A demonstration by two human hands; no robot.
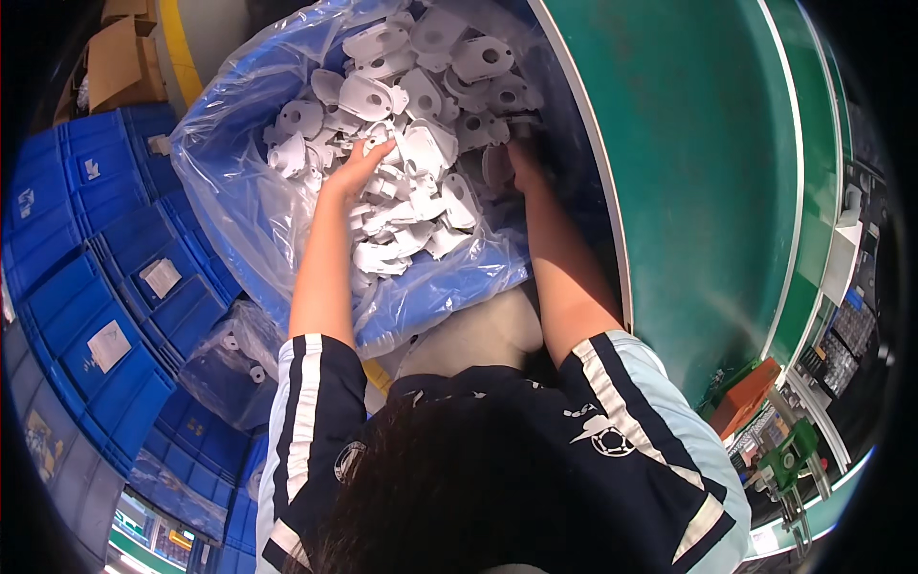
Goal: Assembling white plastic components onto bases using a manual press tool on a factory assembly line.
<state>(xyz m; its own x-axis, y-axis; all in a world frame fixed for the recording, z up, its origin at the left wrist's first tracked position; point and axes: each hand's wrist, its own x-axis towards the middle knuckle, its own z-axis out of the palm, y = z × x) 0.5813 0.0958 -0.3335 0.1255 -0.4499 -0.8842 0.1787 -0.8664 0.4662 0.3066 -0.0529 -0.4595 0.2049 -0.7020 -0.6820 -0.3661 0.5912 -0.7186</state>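
A heap of white plastic parts [421, 153], rounded plates with a round hole, fills a blue bin [406, 320] lined with clear plastic film. My left hand [356, 172] is down in the heap, its thumb stretched along a small white part and its other fingers mostly hidden; it appears to grip that part. At the bin's right side my right hand [522, 165] reaches in among the parts, in shadow. White pieces lie right beside its fingers, which are too dark and covered to make out.
A green work surface [698, 172] with a pale edge runs along the right of the bin. Blue crates [96, 277] are stacked on the left, near a clear bag [229, 364] with white parts. Cardboard boxes [124, 62] stand at the far left. A green fixture [789, 454] is at lower right.
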